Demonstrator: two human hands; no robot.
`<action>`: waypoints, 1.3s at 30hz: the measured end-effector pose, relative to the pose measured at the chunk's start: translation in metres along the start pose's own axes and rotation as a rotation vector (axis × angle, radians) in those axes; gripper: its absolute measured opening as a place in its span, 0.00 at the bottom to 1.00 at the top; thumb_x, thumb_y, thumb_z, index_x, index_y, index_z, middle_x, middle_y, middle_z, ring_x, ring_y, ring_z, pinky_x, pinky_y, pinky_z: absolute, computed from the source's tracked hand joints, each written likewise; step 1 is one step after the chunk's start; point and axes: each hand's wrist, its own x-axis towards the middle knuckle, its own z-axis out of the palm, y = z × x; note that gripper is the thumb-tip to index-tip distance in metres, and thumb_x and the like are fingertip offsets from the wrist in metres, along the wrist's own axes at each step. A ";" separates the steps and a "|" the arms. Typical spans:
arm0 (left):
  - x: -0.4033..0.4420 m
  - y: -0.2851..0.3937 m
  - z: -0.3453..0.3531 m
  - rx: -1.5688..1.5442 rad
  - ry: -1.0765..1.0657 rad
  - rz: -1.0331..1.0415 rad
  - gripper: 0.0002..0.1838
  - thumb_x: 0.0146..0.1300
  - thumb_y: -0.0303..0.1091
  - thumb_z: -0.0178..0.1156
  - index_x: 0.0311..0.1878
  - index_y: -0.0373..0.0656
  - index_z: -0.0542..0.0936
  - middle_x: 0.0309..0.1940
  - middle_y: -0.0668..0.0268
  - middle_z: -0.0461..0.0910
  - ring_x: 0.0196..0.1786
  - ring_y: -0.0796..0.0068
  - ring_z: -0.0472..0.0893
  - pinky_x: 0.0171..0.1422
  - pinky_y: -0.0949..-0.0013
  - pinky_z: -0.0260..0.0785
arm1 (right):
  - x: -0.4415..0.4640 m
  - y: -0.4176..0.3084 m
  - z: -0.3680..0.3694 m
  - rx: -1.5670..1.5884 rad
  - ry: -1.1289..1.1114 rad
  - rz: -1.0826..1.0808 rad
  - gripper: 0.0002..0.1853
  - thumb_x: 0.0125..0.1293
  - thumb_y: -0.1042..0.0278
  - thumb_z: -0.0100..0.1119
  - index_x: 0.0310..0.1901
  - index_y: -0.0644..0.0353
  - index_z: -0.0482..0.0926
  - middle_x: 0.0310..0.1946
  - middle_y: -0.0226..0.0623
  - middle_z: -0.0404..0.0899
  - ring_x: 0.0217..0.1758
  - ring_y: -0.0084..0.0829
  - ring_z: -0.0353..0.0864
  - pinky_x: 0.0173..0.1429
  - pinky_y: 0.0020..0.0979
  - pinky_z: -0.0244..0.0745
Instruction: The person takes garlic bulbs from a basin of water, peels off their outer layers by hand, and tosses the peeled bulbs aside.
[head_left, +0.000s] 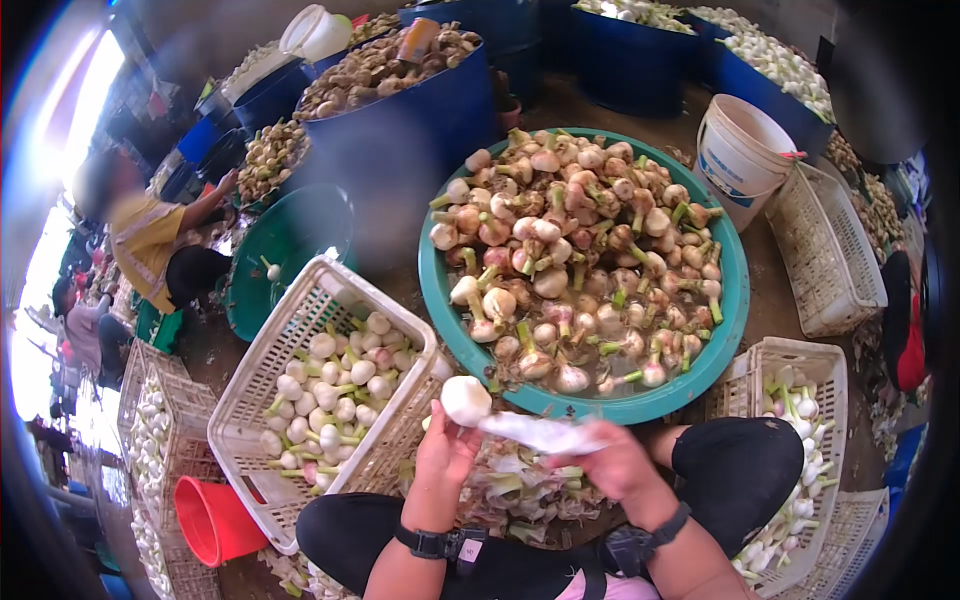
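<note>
My left hand [452, 452] is closed round a white garlic bulb [466, 400], held up just in front of the teal tub. A pale strip of garlic skin [540, 432] stretches from the bulb to my right hand [614, 462], whose fingers pinch its far end. The right hand is slightly blurred. In the big teal tub [735, 330], unpeeled garlic bulbs [560, 240] with stem stubs are heaped in water. Torn garlic skins [520, 485] lie in a pile between my knees.
A white crate [240, 400] of peeled garlic stands left, another crate [840, 400] right. Nearby are a red bucket [215, 520], a white bucket [745, 160], a stacked crate [825, 245] and a blue drum [440, 110] of bulbs. A person in yellow [150, 240] sits at left.
</note>
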 end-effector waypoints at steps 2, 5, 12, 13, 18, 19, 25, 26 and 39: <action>0.006 0.004 -0.005 -0.092 0.127 -0.127 0.15 0.64 0.51 0.45 0.43 0.54 0.75 0.36 0.74 0.78 0.29 0.79 0.75 0.19 0.77 0.60 | -0.014 -0.025 -0.012 0.307 0.060 -0.157 0.15 0.66 0.64 0.42 0.47 0.65 0.71 0.44 0.43 0.76 0.48 0.39 0.76 0.53 0.37 0.73; -0.007 0.008 0.009 -0.191 0.164 -0.176 0.15 0.60 0.51 0.49 0.38 0.52 0.76 0.26 0.71 0.76 0.22 0.79 0.70 0.16 0.80 0.52 | -0.014 -0.051 -0.009 0.537 0.304 -0.408 0.17 0.66 0.62 0.39 0.49 0.65 0.70 0.44 0.45 0.76 0.48 0.41 0.76 0.52 0.43 0.73; -0.020 0.010 0.030 -0.105 0.234 -0.164 0.11 0.56 0.46 0.48 0.35 0.53 0.74 0.21 0.71 0.72 0.15 0.78 0.62 0.14 0.80 0.51 | 0.010 0.002 0.022 -1.431 -0.012 -0.045 0.17 0.62 0.55 0.50 0.44 0.58 0.77 0.36 0.40 0.80 0.39 0.40 0.79 0.44 0.38 0.73; -0.022 0.008 0.029 -0.097 0.233 -0.171 0.11 0.56 0.46 0.48 0.35 0.53 0.74 0.21 0.71 0.72 0.15 0.78 0.62 0.14 0.80 0.51 | 0.012 0.010 0.037 -1.619 0.021 -0.138 0.17 0.60 0.53 0.53 0.42 0.57 0.78 0.34 0.42 0.80 0.37 0.41 0.79 0.42 0.37 0.73; -0.045 0.043 0.039 -0.331 0.250 0.404 0.17 0.51 0.48 0.55 0.37 0.46 0.74 0.26 0.68 0.74 0.17 0.78 0.68 0.14 0.81 0.60 | 0.048 -0.012 0.017 -1.579 0.248 -0.177 0.14 0.57 0.56 0.55 0.38 0.57 0.78 0.30 0.43 0.79 0.35 0.47 0.78 0.40 0.42 0.73; -0.048 0.061 0.028 -0.401 0.143 0.467 0.24 0.58 0.56 0.47 0.34 0.41 0.73 0.26 0.66 0.75 0.17 0.79 0.70 0.16 0.79 0.65 | 0.056 -0.029 -0.001 -1.798 0.401 0.004 0.12 0.56 0.59 0.55 0.37 0.57 0.78 0.32 0.42 0.79 0.37 0.46 0.77 0.42 0.42 0.72; -0.034 0.025 0.036 0.080 0.058 0.397 0.23 0.62 0.55 0.45 0.41 0.43 0.70 0.35 0.64 0.72 0.34 0.74 0.73 0.33 0.73 0.66 | 0.096 -0.021 -0.149 -2.067 0.135 0.619 0.18 0.57 0.53 0.54 0.41 0.58 0.77 0.39 0.44 0.78 0.44 0.45 0.76 0.51 0.38 0.70; -0.029 0.010 0.040 0.264 0.071 0.352 0.23 0.64 0.54 0.43 0.45 0.42 0.69 0.36 0.62 0.72 0.35 0.73 0.74 0.33 0.73 0.67 | 0.101 -0.014 -0.152 -1.842 0.196 0.609 0.16 0.59 0.55 0.52 0.37 0.59 0.79 0.40 0.45 0.78 0.46 0.45 0.76 0.49 0.42 0.70; -0.015 -0.037 0.046 0.715 0.026 -0.109 0.18 0.63 0.50 0.49 0.28 0.45 0.72 0.18 0.74 0.67 0.15 0.85 0.60 0.16 0.79 0.48 | 0.035 0.030 0.037 -1.924 -0.035 -0.270 0.08 0.58 0.65 0.51 0.26 0.59 0.74 0.21 0.44 0.76 0.26 0.37 0.79 0.27 0.37 0.73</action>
